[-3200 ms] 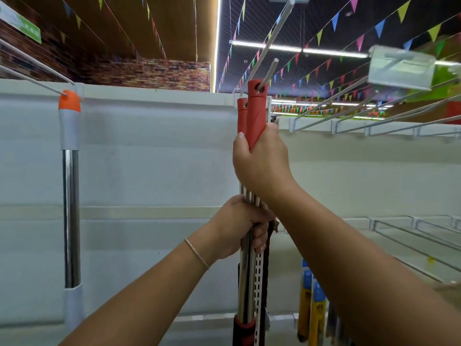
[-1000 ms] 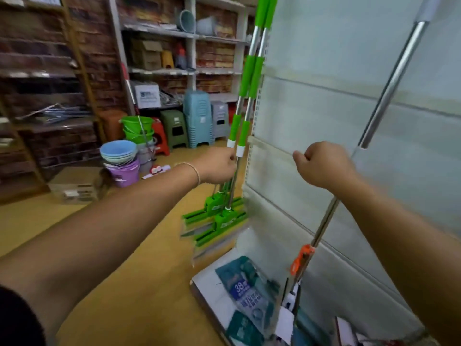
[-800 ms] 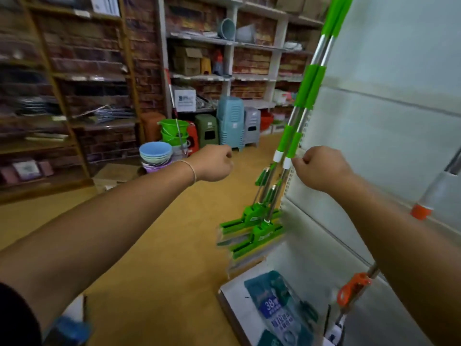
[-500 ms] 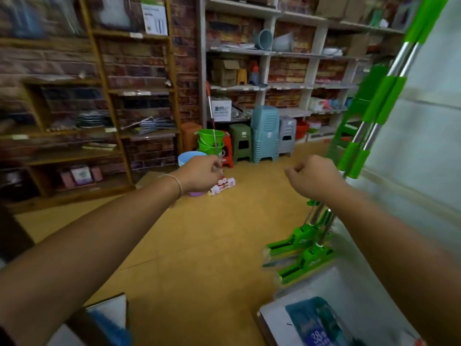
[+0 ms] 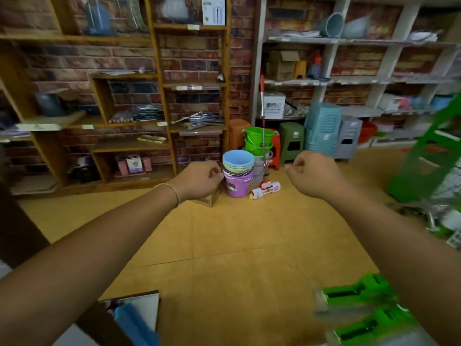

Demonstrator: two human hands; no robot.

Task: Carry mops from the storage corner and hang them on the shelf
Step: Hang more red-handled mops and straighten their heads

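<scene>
A red-handled mop [image 5: 263,131] with a steel shaft leans upright in the far corner among the buckets, its red-and-white head [image 5: 266,190] lying on the floor. My left hand [image 5: 199,181] and my right hand [image 5: 308,172] are stretched out in front of me at chest height, both with fingers curled and holding nothing. Each hand is well short of the mop. Green mop heads [image 5: 361,310] show blurred at the bottom right, close to my right forearm.
Stacked buckets [image 5: 238,176] and green pails [image 5: 258,142] stand by the mop, with plastic stools [image 5: 321,131] to the right. Wooden shelves [image 5: 159,96] and white shelves [image 5: 349,81] line the brick wall. A green ladder-like frame [image 5: 429,158] stands right. Yellow floor [image 5: 237,245] lies between.
I let go of the red mops at the hooks and turned left from the white shelf to the storage corner. Both hands stayed curled and empty while the green mops slid out to the right.
</scene>
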